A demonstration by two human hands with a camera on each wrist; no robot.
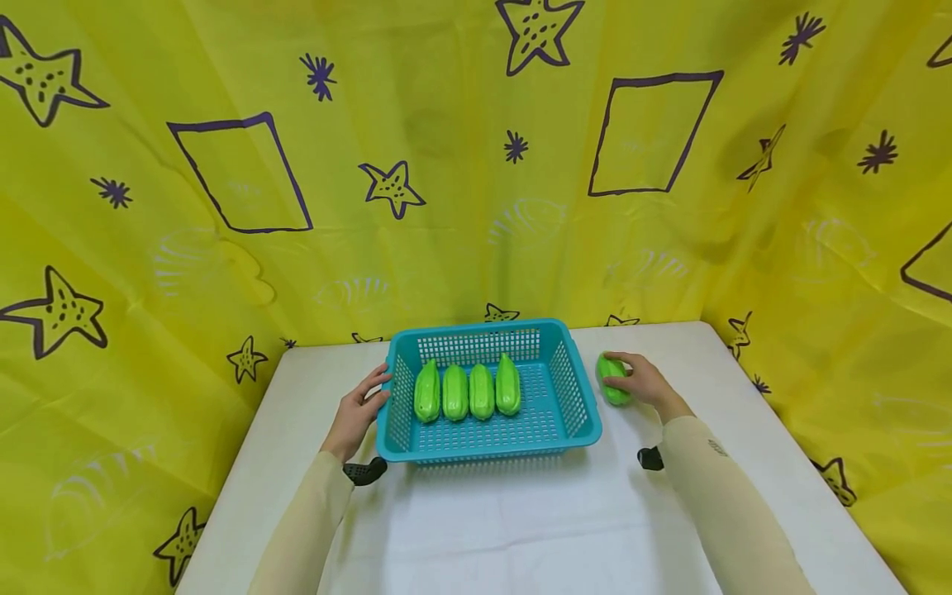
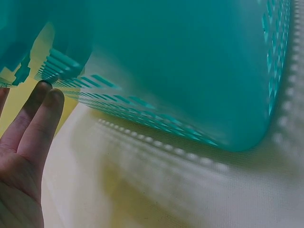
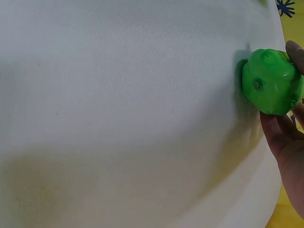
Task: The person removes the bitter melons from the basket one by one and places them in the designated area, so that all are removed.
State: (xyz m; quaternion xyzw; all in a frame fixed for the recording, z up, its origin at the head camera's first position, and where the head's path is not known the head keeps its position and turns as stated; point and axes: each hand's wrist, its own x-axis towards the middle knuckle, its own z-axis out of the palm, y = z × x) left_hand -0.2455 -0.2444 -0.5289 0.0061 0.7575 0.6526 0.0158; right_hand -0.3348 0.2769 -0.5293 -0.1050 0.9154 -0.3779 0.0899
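While my left hand (image 1: 359,415) touches the nine-o'clock side of the basket (image 1: 491,451), fingers fairly straight, my right hand (image 1: 647,382) grips a green vegetable (image 1: 608,368) (long axis roughly eleven-to-five) beyond its three-o'clock rim.

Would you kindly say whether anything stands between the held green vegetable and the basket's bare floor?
Yes, the right wall of the basket stands between them; the green vegetable in the right hand is outside. Nothing else visible intervenes.
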